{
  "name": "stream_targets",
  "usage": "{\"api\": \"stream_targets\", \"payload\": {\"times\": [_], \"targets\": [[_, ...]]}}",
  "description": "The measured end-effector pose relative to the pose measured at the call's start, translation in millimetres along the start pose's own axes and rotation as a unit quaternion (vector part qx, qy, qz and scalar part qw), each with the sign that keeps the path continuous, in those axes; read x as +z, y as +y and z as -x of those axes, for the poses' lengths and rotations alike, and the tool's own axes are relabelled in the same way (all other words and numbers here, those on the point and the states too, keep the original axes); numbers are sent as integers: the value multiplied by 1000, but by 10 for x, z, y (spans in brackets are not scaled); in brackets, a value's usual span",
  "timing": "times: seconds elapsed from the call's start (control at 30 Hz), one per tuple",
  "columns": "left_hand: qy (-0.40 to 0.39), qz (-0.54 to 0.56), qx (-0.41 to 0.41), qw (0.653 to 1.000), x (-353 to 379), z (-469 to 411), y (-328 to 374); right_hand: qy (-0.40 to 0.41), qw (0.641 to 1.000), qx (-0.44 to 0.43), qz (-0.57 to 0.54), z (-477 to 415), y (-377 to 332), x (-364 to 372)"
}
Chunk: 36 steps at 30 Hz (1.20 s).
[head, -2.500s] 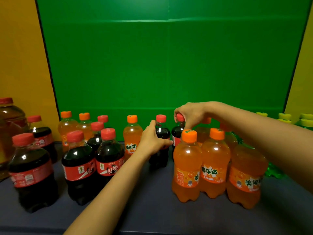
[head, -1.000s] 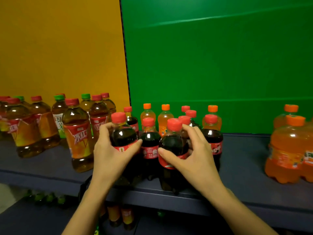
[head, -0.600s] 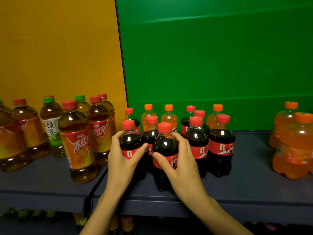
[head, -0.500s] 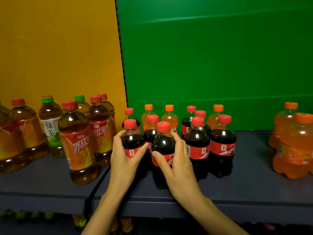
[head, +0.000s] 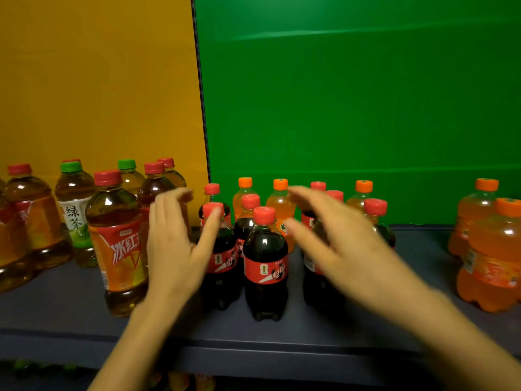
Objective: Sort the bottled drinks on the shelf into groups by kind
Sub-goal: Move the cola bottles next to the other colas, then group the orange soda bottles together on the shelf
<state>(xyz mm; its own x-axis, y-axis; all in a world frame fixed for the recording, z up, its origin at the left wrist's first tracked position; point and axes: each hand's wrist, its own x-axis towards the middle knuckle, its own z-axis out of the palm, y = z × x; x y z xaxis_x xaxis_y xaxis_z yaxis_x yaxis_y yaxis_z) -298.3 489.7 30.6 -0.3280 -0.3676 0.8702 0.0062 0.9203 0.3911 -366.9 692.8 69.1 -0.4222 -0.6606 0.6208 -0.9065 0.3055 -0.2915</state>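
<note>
Both hands have let go: the left hand [head: 174, 249] and right hand [head: 344, 249] hover spread and empty either side of the front cola bottle [head: 265, 263] on the shelf [head: 310, 334].

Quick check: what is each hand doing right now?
Left hand: open, fingers spread, holding nothing.
Right hand: open, blurred, holding nothing.

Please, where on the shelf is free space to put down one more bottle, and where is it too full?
Bare shelf lies between the cola group and the orange bottles at right. A bare strip also runs along the front edge before the tea bottles. The middle is crowded: colas and small orange sodas stand close together, with both hands over them.
</note>
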Motion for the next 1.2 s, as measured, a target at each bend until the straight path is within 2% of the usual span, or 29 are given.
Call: {"api": "stream_targets", "payload": {"times": [0.1, 0.17, 0.27, 0.33, 0.4, 0.6, 0.73, 0.83, 1.03, 1.13, 1.2], "targets": [[-39, -17, 35, 998, -39, -414, 172, 23, 999, -31, 28, -422, 138, -342], [-95, -20, 38, 995, 1, -704, 235, -35, 998, -22, 55, -756, 271, -476], [-221, 3, -40, 974, 164, -1097, 238, -132, 987, 0, 90, -1180, 474, -483], [-269, -11, -79, 960, 342, -1281, 185, -192, 975, 22, 109, -1371, 600, -383], [-306, -56, -85, 947, 529, -1399, 98, -245, 961, 47, 122, -1519, 724, -266], [-478, -93, -145, 861, 934, -1584, -198, -378, 916, 100, 94, -1843, 1009, 71], [-554, -108, -136, 814, 1109, -1613, -293, -413, 903, 100, 60, -1945, 1090, 248], [-585, -112, -130, 792, 1230, -1621, -376, -425, 897, 92, 79, -1987, 1141, 389], [-587, -113, -96, 796, 1349, -1659, -422, -404, 906, 75, 100, -2002, 1138, 486], [-571, -99, -96, 809, 1347, -1662, -407, -393, 911, 76, 100, -1995, 1101, 467], [-538, -85, -96, 833, 1295, -1683, -377, -374, 919, 84, 95, -1995, 1083, 429]]}}
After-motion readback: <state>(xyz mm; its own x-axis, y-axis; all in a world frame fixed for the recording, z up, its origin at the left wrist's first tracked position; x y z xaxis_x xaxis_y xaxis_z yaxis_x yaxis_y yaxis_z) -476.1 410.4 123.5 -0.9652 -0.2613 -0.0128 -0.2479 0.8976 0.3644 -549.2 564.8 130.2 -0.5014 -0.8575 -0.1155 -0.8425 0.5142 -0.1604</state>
